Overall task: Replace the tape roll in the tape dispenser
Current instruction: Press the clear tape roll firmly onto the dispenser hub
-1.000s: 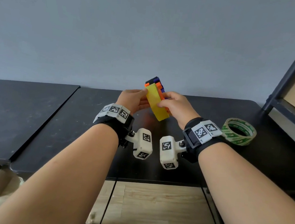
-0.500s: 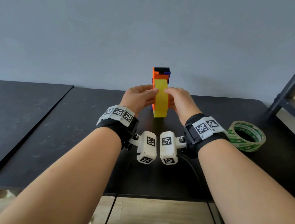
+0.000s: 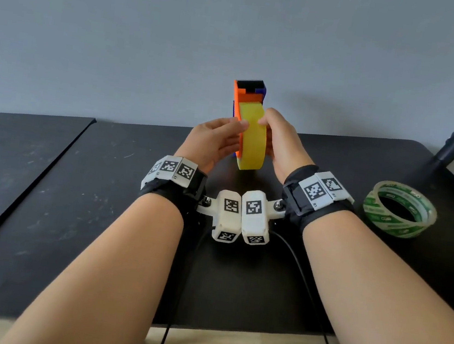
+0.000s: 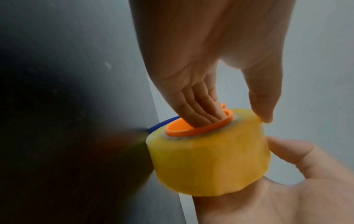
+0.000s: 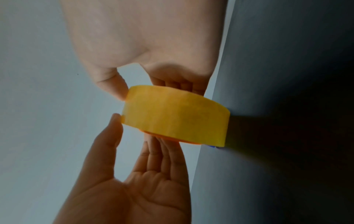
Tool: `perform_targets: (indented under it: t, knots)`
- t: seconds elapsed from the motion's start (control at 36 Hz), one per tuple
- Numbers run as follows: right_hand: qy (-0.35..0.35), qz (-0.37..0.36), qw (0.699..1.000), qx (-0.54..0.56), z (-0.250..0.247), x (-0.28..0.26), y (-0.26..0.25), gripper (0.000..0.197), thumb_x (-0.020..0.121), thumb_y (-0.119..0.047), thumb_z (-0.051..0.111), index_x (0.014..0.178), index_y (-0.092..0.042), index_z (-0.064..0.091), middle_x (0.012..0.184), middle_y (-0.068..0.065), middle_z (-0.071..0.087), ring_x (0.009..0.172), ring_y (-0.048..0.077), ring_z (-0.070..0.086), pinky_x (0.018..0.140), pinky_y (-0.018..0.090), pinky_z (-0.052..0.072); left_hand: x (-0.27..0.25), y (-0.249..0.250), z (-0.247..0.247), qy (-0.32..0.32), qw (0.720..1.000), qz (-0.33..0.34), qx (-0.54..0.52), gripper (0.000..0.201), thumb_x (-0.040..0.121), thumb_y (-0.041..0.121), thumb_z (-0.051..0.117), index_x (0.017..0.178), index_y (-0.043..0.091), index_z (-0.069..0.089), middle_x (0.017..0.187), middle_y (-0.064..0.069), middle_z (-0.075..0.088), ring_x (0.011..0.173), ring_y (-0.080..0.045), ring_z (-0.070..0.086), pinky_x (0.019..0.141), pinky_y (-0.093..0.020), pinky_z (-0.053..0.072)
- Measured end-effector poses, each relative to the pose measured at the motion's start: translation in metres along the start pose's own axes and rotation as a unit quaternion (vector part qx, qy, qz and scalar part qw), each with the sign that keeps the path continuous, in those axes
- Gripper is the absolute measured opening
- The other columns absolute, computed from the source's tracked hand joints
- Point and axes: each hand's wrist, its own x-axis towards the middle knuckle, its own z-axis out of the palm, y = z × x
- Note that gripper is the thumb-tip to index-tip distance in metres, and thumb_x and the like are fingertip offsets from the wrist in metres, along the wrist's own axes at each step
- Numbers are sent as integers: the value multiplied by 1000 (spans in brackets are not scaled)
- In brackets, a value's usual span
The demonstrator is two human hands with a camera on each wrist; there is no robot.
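**Both hands on the yellow roll at frame centre**

On my head view the tape dispenser [image 3: 248,95], orange with a blue side, stands upright at centre frame on the black table [image 3: 44,206]. A yellow tape roll [image 3: 252,140] sits on its orange hub [image 4: 191,130]. My left hand [image 3: 212,141] has its thumb on the roll's rim and its fingers flat against the dispenser's side. My right hand [image 3: 283,147] pinches the roll, thumb on the rim and fingers tucked into the hub. At the right edge of the frame a green-printed clear tape roll [image 3: 399,210] lies flat on the table, well apart from the hands.
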Motion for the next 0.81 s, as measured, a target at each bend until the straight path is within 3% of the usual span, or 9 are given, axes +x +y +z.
perform_targets:
  t: [0.19, 0.36, 0.5, 0.56, 0.61, 0.67, 0.72, 0.75, 0.81]
  knots:
    - [3, -2, 1000, 15, 1, 11, 5, 35, 71, -34, 53, 97, -11, 57, 94, 16, 63, 88, 30, 63, 87, 44, 54, 9, 0, -2, 9, 999, 19, 42, 13, 86, 18, 70, 93, 8, 66, 77, -4, 69, 69, -13, 68, 78, -26, 58]
    - [-3, -19, 1000, 23, 3, 13, 10, 36, 68, -38, 53, 95, -13, 53, 90, 14, 55, 84, 27, 56, 79, 40, 46, 12, 0, -4, 21, 997, 34, 66, 14, 85, 21, 71, 89, 8, 68, 77, -6, 68, 68, -15, 67, 73, -26, 58]
    - [-3, -13, 999, 40, 2, 14, 12, 54, 69, -38, 52, 101, 5, 54, 92, 14, 54, 86, 26, 56, 81, 41, 45, 13, 2, -3, 26, 996, 41, 80, 13, 85, 21, 71, 85, 9, 69, 70, -2, 71, 64, -14, 69, 66, -25, 57]
    - [-14, -18, 999, 46, 1, 15, 13, 43, 69, -38, 53, 97, -6, 54, 92, 14, 56, 88, 27, 57, 89, 49, 49, 14, 2, -3, 28, 995, 45, 87, 13, 84, 22, 72, 85, 9, 69, 69, -2, 71, 64, -14, 68, 66, -25, 56]
    - [-19, -17, 999, 44, -1, 16, 13, 48, 67, -38, 54, 98, -1, 56, 92, 14, 57, 88, 28, 58, 100, 58, 46, 15, 2, -2, 27, 994, 49, 91, 13, 84, 22, 72, 85, 9, 69, 69, -2, 71, 64, -14, 69, 66, -25, 56]
    - [-19, -12, 999, 37, -3, 16, 13, 60, 60, -40, 58, 100, 3, 56, 91, 15, 57, 87, 29, 57, 101, 60, 44, 14, 1, -2, 25, 994, 53, 94, 13, 84, 21, 72, 85, 9, 70, 71, -3, 71, 65, -15, 69, 66, -25, 57]
    - [-36, -16, 999, 37, -3, 15, 11, 54, 52, -44, 58, 94, -11, 54, 91, 13, 54, 86, 29, 55, 99, 60, 46, 14, 1, -3, 23, 993, 56, 100, 11, 84, 21, 72, 83, 11, 70, 70, -2, 71, 63, -14, 68, 65, -24, 56]
    - [-42, -16, 998, 37, -4, 15, 11, 56, 50, -45, 57, 94, -11, 53, 91, 12, 53, 86, 29, 53, 101, 62, 43, 14, 1, -3, 22, 993, 58, 101, 10, 84, 21, 72, 83, 11, 70, 69, -1, 71, 62, -13, 68, 64, -23, 56]
    - [-38, -16, 999, 32, -5, 13, 10, 73, 50, -44, 57, 101, 9, 50, 92, 11, 48, 86, 29, 49, 105, 67, 36, 13, 0, -4, 21, 993, 61, 101, 10, 84, 21, 72, 83, 11, 70, 70, -3, 71, 62, -13, 68, 64, -23, 56]
